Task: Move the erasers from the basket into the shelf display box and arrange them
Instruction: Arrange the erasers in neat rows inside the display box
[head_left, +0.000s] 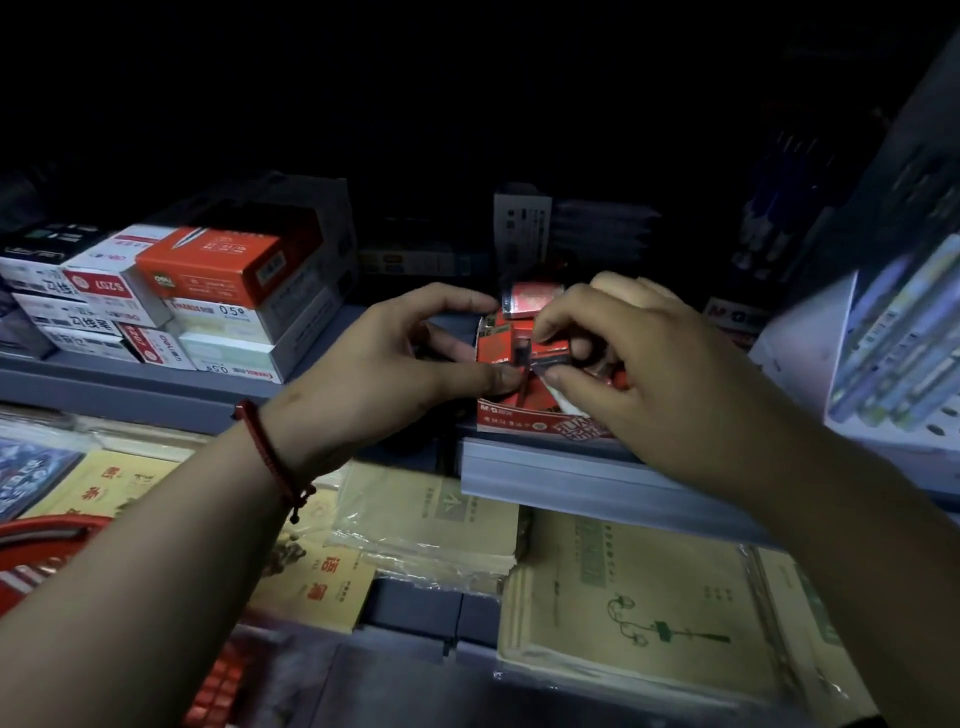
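Bracing display box (519, 421) on shelf (571, 470) with left hand (410, 353), fingers curled round left wall, against sliding. Pinching eraser (553, 352) in right hand (649, 374) over box, likely for slotting in. Basket (47, 545) near left.

**A:** Where does the camera sit?

**B:** On the person's head. It is a single wide-angle view, looking forward and down along both forearms.

**A:** What does it face?

**B:** A grey shelf (571, 470), seen head-on, with its front edge crossing the middle of the frame. A lower shelf of notebooks (639, 603) fills the bottom, and the top is dark.

**A:** How near?

**B:** Within arm's reach. The left hand (395, 353) and right hand (639, 364) meet at centre, at an eraser (550, 356) and the red display box (519, 418) on the shelf's front edge. Stacked boxes (208, 291) sit toward the shelf's left end. A red basket (47, 551) shows at the frame's lower left. Packs (893, 338) at the right edge lean and blur.
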